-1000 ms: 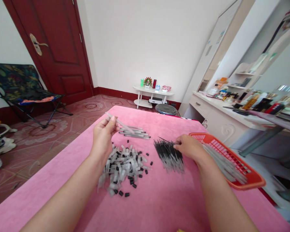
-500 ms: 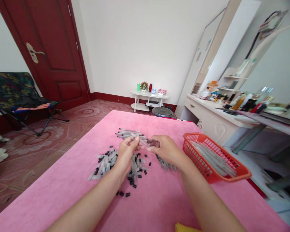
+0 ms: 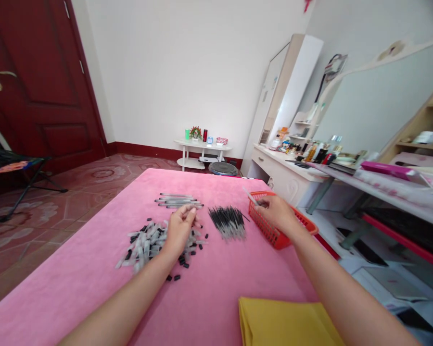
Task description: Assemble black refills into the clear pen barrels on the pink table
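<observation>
Pinching a slim, clear tube [image 3: 251, 196] between the fingertips of our right hand [image 3: 278, 214], we are holding it at the far left corner of the red basket [image 3: 265, 228]. We are keeping our left hand [image 3: 180, 226] half curled, thumb near forefinger; whether it is gripping anything, we cannot tell. Beside it, toward the left edge of the pink surface [image 3: 216, 293], a heap of caps [image 3: 144, 245] is spreading, while behind it finished-looking pens [image 3: 176, 201] are lying toward the far edge. Between our hands, dark-tipped refills [image 3: 228, 223] are fanning out. The basket is standing by the right edge, and a yellow cloth [image 3: 285, 322] is lying nearest us, right of the middle.
</observation>
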A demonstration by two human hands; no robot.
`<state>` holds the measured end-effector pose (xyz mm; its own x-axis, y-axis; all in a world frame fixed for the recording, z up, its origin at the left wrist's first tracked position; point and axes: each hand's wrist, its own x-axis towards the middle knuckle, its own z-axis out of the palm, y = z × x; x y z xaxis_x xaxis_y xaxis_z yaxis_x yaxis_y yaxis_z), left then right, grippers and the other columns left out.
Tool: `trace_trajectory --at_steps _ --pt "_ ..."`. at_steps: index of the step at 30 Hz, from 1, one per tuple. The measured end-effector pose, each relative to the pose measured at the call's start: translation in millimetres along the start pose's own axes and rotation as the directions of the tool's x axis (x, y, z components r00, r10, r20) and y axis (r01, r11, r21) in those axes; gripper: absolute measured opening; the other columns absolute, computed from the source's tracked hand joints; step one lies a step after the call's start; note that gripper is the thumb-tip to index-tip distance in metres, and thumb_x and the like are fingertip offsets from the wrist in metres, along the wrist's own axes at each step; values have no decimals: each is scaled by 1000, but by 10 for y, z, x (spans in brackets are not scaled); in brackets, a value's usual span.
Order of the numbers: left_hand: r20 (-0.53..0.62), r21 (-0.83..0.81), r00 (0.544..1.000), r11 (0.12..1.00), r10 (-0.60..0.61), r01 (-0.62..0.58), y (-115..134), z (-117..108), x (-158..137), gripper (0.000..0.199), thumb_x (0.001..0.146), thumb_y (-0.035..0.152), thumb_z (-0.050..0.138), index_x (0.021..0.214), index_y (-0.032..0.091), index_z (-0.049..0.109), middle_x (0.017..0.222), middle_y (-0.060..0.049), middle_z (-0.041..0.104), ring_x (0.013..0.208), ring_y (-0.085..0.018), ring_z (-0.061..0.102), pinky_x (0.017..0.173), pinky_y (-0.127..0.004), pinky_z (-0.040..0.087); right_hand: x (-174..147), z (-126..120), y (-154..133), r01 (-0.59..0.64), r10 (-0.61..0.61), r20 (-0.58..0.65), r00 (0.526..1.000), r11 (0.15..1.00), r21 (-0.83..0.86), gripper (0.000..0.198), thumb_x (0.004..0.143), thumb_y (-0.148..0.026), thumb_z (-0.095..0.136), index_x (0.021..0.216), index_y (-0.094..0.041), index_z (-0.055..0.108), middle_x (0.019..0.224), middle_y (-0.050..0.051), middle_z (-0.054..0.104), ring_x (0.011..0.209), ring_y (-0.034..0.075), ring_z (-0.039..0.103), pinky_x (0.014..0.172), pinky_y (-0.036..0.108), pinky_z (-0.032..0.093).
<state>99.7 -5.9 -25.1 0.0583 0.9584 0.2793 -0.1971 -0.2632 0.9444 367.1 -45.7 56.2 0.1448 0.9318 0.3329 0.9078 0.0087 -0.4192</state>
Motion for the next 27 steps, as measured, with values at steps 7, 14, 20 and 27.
trace_trajectory --at_steps 7,14,20,27 --pt "247 381 955 890 162 -249 51 172 -307 21 81 29 46 90 19 63 63 0 60 56 -14 57 55 -24 42 -26 -363 471 -203 201 -44 979 911 -360 29 71 -40 58 88 -21 71 84 9 70 77 23 62 56 27 36" --pt "601 573 778 580 182 -579 49 99 -575 22 84 20 43 96 20 62 93 -4 67 84 -18 60 76 -28 42 22 -277 256 48 -47 7 999 978 -205 22 76 -30 53 85 -19 70 85 5 70 73 18 62 62 25 40" --pt "698 601 692 375 184 -706 14 -48 -604 22 88 26 40 93 18 60 82 -5 64 78 -18 58 73 -30 42 174 282 -312 313 -297 132 946 941 -130 21 76 -21 52 89 -18 69 91 6 69 85 17 60 76 24 41" --pt "622 618 745 434 240 -656 13 -116 -561 19 87 25 41 91 19 59 79 -4 63 74 -17 56 70 -29 41 398 1270 -758 352 -311 245 919 924 -151 23 75 -17 52 94 -20 66 99 5 64 93 16 57 80 23 37"
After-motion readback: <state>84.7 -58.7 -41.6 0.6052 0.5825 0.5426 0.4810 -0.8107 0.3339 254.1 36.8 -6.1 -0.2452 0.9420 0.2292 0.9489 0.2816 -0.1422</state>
